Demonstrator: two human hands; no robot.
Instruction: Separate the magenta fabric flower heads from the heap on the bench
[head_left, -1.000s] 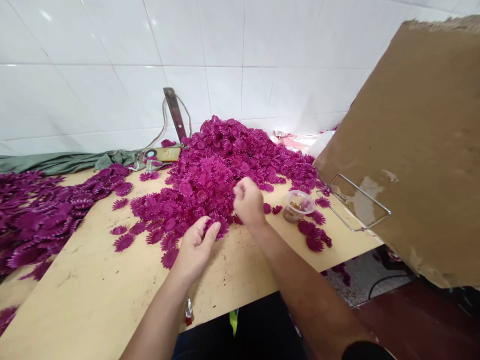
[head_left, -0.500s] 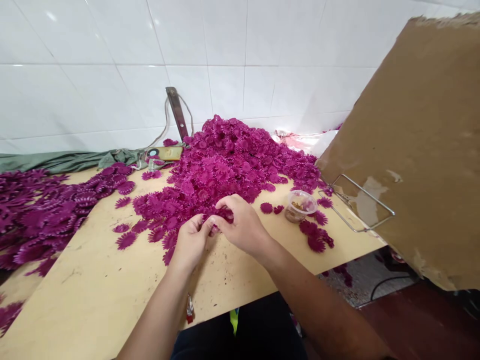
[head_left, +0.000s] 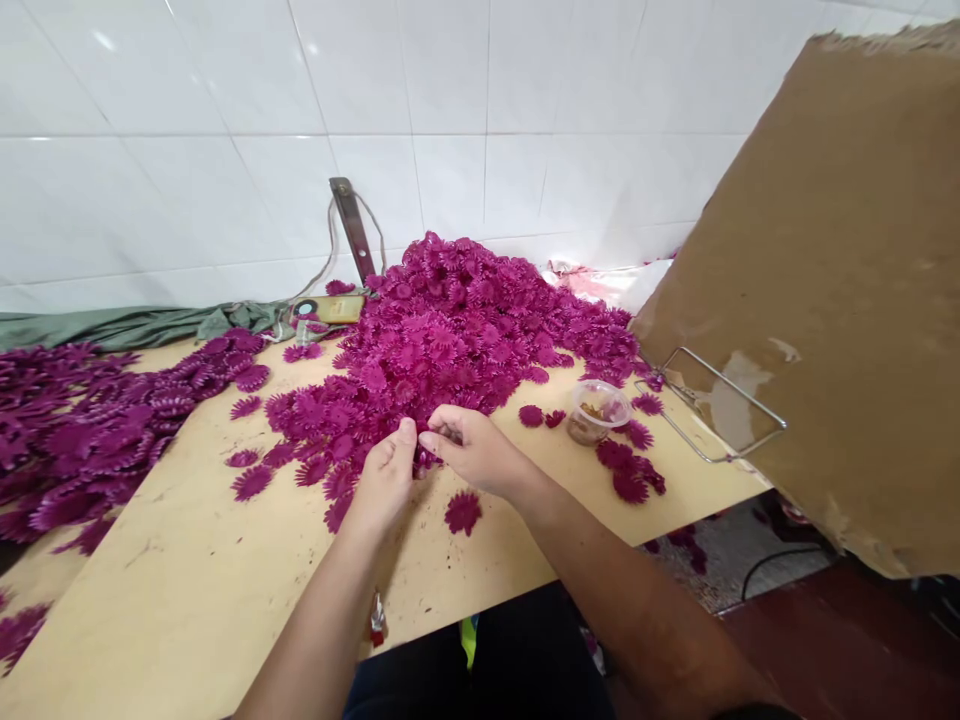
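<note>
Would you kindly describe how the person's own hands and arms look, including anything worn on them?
The left hand and right hand are gloveless, with no watch or bracelet showing. Both forearms are bare; a dark edge by the right one, at the picture's bottom, is probably a sleeve.

Bright, even light | glare spots on wall tiles | soft shadows | edges stretched

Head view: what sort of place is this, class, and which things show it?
Probably a small workshop or home workroom, though the view can't settle which: a large heap of purple flowers on a table, beside a plain tiled wall.
</note>
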